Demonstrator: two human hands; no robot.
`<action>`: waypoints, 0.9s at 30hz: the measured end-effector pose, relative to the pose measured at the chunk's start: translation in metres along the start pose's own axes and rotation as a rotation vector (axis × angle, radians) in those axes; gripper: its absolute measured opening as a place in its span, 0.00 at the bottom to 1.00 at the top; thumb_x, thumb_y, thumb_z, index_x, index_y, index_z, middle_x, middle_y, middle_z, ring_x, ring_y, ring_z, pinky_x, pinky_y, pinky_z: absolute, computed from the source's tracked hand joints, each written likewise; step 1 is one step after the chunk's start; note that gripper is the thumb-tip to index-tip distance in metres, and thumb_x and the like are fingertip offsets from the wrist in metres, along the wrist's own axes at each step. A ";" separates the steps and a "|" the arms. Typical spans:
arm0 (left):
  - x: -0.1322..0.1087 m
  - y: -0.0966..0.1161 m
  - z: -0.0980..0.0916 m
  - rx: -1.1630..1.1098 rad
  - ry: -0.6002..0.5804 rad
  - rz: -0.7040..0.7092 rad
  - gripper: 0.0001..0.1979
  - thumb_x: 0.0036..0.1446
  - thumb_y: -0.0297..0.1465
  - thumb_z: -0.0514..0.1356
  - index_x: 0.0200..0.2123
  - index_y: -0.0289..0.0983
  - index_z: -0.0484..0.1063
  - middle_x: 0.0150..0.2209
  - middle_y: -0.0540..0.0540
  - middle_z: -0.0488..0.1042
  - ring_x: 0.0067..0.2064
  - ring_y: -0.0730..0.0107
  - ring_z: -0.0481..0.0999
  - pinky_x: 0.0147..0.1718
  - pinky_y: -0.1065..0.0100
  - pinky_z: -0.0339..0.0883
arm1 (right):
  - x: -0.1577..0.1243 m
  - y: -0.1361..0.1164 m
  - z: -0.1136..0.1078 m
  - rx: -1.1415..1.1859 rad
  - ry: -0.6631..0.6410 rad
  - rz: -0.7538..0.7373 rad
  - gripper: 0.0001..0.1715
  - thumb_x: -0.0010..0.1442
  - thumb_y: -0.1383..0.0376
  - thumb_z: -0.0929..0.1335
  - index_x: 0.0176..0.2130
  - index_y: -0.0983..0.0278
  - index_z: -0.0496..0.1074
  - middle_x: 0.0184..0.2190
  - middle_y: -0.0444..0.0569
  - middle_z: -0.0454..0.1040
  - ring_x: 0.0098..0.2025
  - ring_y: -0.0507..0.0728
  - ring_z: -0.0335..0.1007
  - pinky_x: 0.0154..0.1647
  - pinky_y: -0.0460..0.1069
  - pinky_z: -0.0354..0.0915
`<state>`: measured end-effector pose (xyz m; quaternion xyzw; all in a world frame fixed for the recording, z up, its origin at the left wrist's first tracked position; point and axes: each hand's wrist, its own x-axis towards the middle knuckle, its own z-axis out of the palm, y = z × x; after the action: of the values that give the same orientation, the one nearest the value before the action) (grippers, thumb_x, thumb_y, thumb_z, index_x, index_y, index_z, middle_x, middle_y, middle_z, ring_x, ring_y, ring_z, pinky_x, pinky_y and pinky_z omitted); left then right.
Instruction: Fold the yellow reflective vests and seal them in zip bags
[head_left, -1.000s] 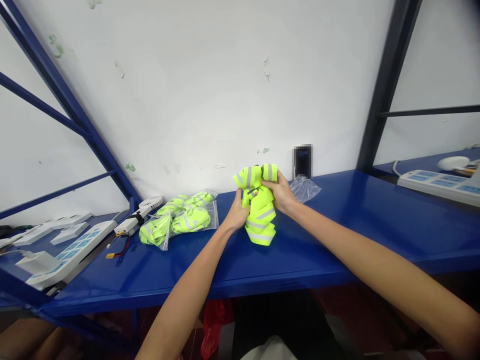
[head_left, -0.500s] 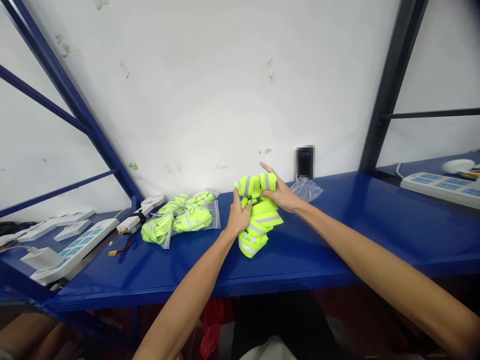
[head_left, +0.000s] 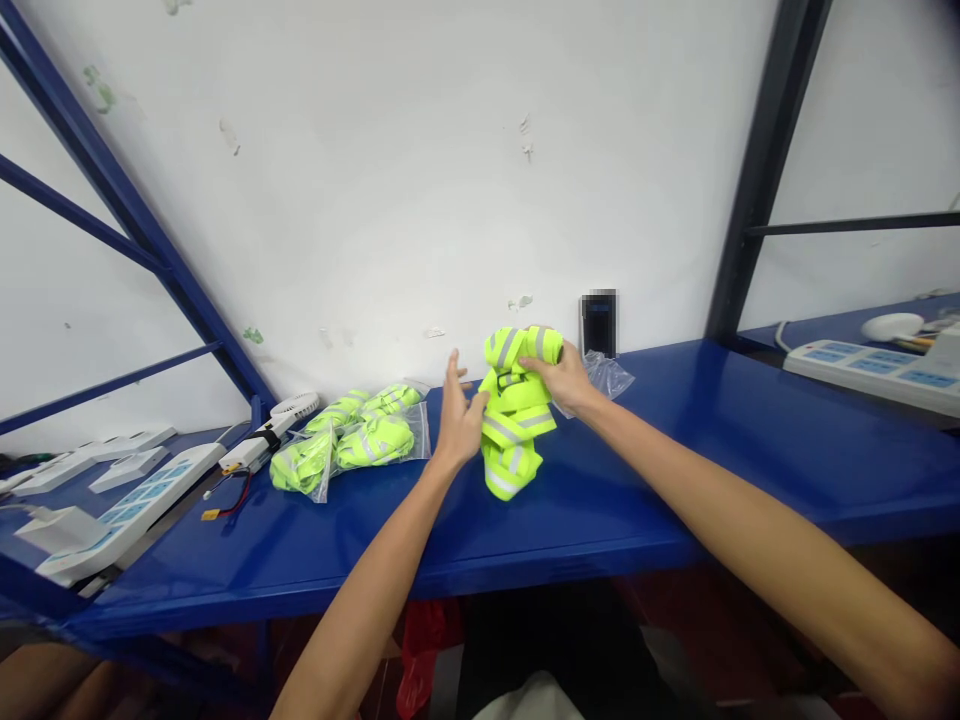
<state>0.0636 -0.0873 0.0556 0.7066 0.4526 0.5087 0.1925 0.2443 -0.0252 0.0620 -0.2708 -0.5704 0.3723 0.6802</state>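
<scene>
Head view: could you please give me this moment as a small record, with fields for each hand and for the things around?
Right hand: grips the yellow-green fabric with grey bands, near its top
Left hand: fingers spread, thumb at the fabric's left edge; contact unclear
Left of hands: yellow-green bundles in clear bags
By the wall: dark device, clear plastic before it
Surface: blue table

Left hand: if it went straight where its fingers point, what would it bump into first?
Probably the white wall behind the blue table: the left hand points its fingers up towards it. The yellow-green bundle is off to the right. Depth is hard to tell.
</scene>
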 end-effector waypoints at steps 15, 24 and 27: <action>-0.055 0.023 -0.036 0.920 -0.656 0.170 0.25 0.66 0.38 0.48 0.63 0.34 0.56 0.48 0.35 0.75 0.47 0.50 0.77 0.43 0.56 0.69 | 0.002 0.020 -0.009 -0.359 0.225 -0.171 0.23 0.48 0.68 0.68 0.47 0.63 0.70 0.42 0.50 0.76 0.46 0.62 0.72 0.50 0.56 0.67; -0.112 0.068 -0.134 1.091 -0.608 0.397 0.25 0.65 0.25 0.44 0.65 0.40 0.55 0.41 0.43 0.77 0.35 0.63 0.77 0.34 0.64 0.71 | -0.016 0.008 0.005 -0.558 -0.239 -0.405 0.27 0.51 0.74 0.63 0.51 0.63 0.69 0.46 0.51 0.75 0.48 0.61 0.71 0.50 0.53 0.66; -0.097 0.063 -0.169 1.096 -0.403 0.483 0.24 0.63 0.26 0.46 0.60 0.46 0.62 0.45 0.44 0.77 0.39 0.61 0.78 0.37 0.62 0.71 | -0.023 0.011 0.011 -0.567 -0.515 -0.510 0.36 0.47 0.79 0.61 0.54 0.62 0.68 0.54 0.53 0.70 0.56 0.60 0.67 0.56 0.54 0.62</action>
<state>-0.0667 -0.2330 0.1180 0.8668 0.4299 0.0890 -0.2363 0.2302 -0.0383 0.0421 -0.1958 -0.8486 0.0773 0.4854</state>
